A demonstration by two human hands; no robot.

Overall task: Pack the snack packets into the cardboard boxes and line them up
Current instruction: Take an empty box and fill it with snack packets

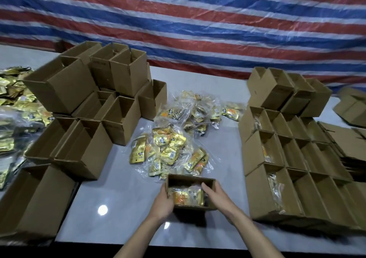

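A small open cardboard box (190,179) sits near the table's front edge with gold snack packets (188,196) inside. My left hand (163,203) grips its left wall. My right hand (216,195) holds its right wall, fingers reaching over the rim into the box. Just beyond the box lies a loose pile of gold and orange snack packets in clear bags (170,150), and a second pile (198,111) lies farther back.
Empty open boxes (85,107) are stacked at the left. Rows of lined-up boxes (293,170), some holding packets, fill the right, with more stacked behind (287,91). More gold packets (13,107) lie at the far left. A striped tarp hangs behind the white table (118,198).
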